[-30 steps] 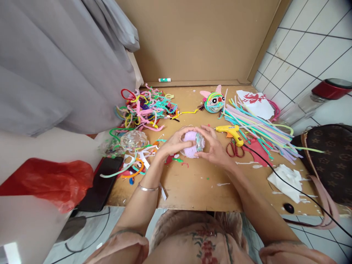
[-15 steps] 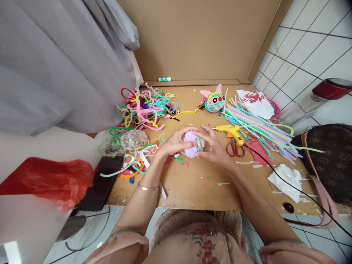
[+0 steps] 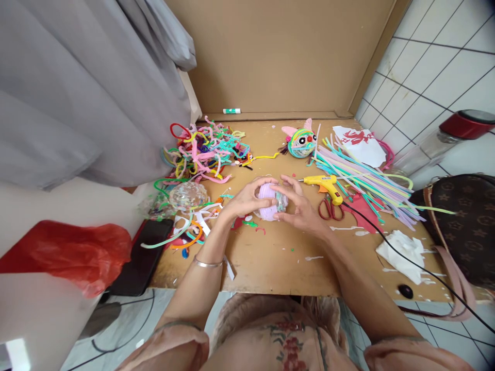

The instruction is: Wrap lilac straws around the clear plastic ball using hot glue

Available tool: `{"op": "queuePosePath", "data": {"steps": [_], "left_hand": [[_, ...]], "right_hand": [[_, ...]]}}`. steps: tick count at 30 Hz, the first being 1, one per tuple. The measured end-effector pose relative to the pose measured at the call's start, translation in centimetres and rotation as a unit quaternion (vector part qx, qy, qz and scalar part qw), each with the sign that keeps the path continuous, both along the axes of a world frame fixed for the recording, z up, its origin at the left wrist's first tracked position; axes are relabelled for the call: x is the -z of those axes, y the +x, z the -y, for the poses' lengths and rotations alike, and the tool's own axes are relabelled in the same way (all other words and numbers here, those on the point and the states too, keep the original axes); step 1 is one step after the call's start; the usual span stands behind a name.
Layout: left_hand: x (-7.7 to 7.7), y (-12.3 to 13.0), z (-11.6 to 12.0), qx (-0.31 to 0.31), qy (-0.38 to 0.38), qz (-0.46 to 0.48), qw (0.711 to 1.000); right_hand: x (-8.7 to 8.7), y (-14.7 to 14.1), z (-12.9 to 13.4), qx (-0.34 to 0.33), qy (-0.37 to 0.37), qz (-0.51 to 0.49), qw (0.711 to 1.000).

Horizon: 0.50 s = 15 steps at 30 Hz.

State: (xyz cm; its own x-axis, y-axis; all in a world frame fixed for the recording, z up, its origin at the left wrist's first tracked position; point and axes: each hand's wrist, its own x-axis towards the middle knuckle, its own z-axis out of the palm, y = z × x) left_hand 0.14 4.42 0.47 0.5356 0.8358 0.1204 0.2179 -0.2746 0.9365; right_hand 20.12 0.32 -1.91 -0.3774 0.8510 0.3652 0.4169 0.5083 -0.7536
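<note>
1 lilac, cord-wrapped ball (image 3: 266, 203) held between a curved left hand (image 3: 244, 198) and right hand (image 3: 304, 210), over the middle of a glue-spotted brown wooden table (image 3: 266, 268), tangled multicoloured fuzzy stems (image 3: 204, 157) to the left, yellow plastic glue gun (image 3: 324, 184) rightward, brown board (image 3: 282, 56) behind, grey cloth curtain (image 3: 77, 93), white tiled wall (image 3: 425, 82)

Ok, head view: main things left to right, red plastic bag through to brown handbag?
Red plastic bag, black flat device, left hand, lilac-wrapped ball, right hand, yellow glue gun, white tissue, brown handbag.
</note>
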Motion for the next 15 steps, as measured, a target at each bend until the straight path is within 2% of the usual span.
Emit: {"op": "queuePosePath", "data": {"steps": [4,8,15], "left_hand": [[0.27,0.03,-0.10,-0.004,0.001,0.013,1.000],[0.43,0.13,-0.17,0.000,-0.003,0.014,1.000],[0.34,0.08,-0.13,0.005,0.002,0.008,1.000]], "right_hand": [[-0.15,-0.10,-0.16,0.025,-0.022,0.011,0.999],[-0.25,-0.12,-0.18,0.007,-0.039,0.024,0.999],[0.22,-0.02,-0.21,0.003,-0.024,0.013,1.000]]}}
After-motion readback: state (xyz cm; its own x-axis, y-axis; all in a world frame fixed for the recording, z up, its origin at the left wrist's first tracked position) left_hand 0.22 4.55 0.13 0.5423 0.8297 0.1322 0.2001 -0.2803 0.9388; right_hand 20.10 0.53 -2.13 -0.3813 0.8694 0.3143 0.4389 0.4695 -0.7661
